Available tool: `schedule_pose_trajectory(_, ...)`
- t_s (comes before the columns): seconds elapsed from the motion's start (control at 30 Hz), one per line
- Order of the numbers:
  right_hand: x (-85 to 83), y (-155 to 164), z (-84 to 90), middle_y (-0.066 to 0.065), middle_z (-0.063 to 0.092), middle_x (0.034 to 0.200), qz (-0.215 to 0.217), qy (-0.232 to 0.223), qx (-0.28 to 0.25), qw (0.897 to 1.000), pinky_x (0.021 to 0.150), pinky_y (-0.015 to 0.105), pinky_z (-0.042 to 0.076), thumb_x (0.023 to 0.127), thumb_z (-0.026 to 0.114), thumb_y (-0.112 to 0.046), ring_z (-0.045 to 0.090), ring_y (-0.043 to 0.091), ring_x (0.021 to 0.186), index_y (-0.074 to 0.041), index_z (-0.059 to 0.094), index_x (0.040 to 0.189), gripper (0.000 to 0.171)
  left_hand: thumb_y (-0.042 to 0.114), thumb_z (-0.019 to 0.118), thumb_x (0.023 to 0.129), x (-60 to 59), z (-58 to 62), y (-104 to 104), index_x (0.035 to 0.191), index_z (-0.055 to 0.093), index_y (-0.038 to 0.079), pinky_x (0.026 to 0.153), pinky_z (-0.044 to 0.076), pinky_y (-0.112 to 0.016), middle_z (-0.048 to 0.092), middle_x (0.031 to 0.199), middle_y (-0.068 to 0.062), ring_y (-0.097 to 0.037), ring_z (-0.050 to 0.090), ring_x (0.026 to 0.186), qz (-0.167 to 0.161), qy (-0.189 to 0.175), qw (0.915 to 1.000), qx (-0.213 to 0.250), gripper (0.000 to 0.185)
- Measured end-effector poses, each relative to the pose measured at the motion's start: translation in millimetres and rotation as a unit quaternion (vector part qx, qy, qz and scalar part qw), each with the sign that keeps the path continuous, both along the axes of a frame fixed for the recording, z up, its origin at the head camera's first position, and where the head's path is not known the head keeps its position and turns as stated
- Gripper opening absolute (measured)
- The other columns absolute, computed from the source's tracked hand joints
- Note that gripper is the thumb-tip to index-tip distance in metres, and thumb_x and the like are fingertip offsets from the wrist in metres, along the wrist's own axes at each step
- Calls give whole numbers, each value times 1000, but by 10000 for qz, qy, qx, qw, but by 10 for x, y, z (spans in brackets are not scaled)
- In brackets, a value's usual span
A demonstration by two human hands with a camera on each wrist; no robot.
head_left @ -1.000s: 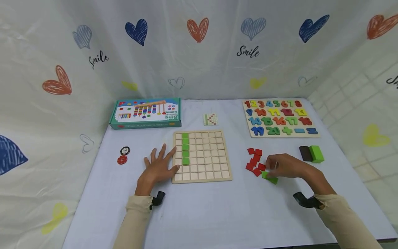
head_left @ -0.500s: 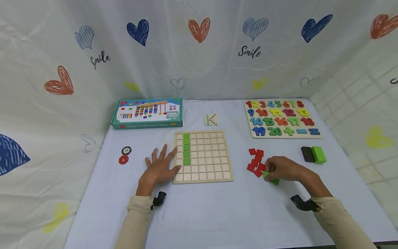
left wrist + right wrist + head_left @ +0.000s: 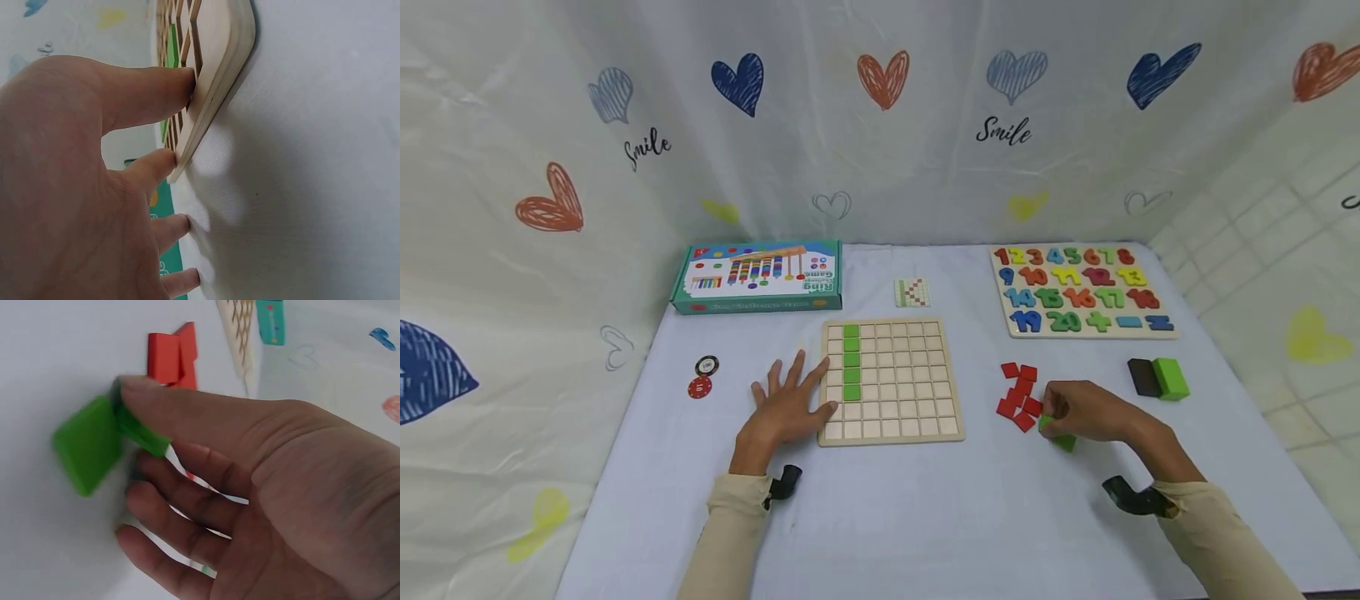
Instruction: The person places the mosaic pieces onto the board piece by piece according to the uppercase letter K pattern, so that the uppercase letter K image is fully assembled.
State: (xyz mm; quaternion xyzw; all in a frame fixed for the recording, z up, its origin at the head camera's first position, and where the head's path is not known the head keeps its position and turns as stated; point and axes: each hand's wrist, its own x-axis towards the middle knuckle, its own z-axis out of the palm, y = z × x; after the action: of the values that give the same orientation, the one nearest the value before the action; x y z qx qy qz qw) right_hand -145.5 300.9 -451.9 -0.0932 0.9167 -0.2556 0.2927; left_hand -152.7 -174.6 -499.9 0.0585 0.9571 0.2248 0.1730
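Note:
My left hand (image 3: 786, 410) lies with spread fingers at the left edge of a wooden grid board (image 3: 951, 432). In the left wrist view its thumb (image 3: 169, 87) presses on the board's frame, and the forefinger touches the edge. Several green tiles (image 3: 852, 392) fill part of the board's second column. To the right, my right hand (image 3: 1086, 410) pinches a green square tile (image 3: 145, 434) between thumb and fingers, low over the table. A second green tile (image 3: 90, 447) lies right beside it. Several red tiles (image 3: 1024, 386) are scattered just left of that hand.
At the back stand a green ring game box (image 3: 756, 279), a small pattern card (image 3: 913, 292) and a number puzzle board (image 3: 1093, 335). Black (image 3: 1143, 377) and green (image 3: 1170, 379) blocks lie at the right. Black (image 3: 707, 366) and red (image 3: 700, 387) chips lie at the left.
My right thumb and fingers have come down onto a green tile and closed on it, hiding more of it. My left hand stays at the board's edge.

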Motion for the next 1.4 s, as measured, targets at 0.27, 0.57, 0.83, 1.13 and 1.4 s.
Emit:
schedule_pose_trajectory(0.27, -44, -42, 238, 0, 63, 90, 275, 217, -191, 9992, 71, 29, 53, 91, 85, -17, 57, 19, 88, -10, 63, 100, 24, 48, 62, 100, 13, -11, 6, 170, 28, 28, 116, -2, -84, 3, 179, -15, -52, -5, 161, -6, -5, 10000, 8, 80)
schedule_pose_trajectory(0.57, -170, -554, 290, -1, 69, 95, 477, 1011, -877, 9899, 77, 24, 56, 95, 79, -11, 61, 18, 90, -9, 68, 106, 16, 48, 62, 101, 19, 16, -4, 170, 27, 28, 116, -2, -85, 3, 179, -16, -53, -5, 160, -4, 51, 10000, -42, 80)
schedule_pose_trajectory(0.83, -283, -1077, 184, -2, 70, 96, 539, 1579, -1482, 9748, 79, 27, 55, 95, 79, -10, 62, 17, 90, -9, 72, 108, 15, 47, 61, 102, 22, 10, 1, 170, 27, 28, 116, -2, -85, 4, 179, -16, -54, -4, 160, -34, 41, 10000, -22, 79)
schedule_pose_trajectory(1.13, -277, -1876, 25, -2, 71, 94, 850, 1757, -2157, 9568, 77, 26, 55, 93, 80, -5, 62, 13, 87, -7, 72, 105, 14, 48, 60, 102, 13, 4, 0, 170, 25, 29, 116, -3, -85, 3, 179, -15, -53, -6, 160, -41, 5, 10000, -45, 79)
schedule_pose_trajectory(1.4, -290, -2363, -202, -2, 73, 94, 1261, 1687, -2383, 9481, 74, 25, 55, 94, 79, -3, 64, 8, 82, -7, 72, 104, 13, 49, 60, 103, 1, 12, -9, 170, 26, 28, 116, 1, -85, 5, 179, -16, -54, -2, 160, -81, -24, 9998, -160, 78)
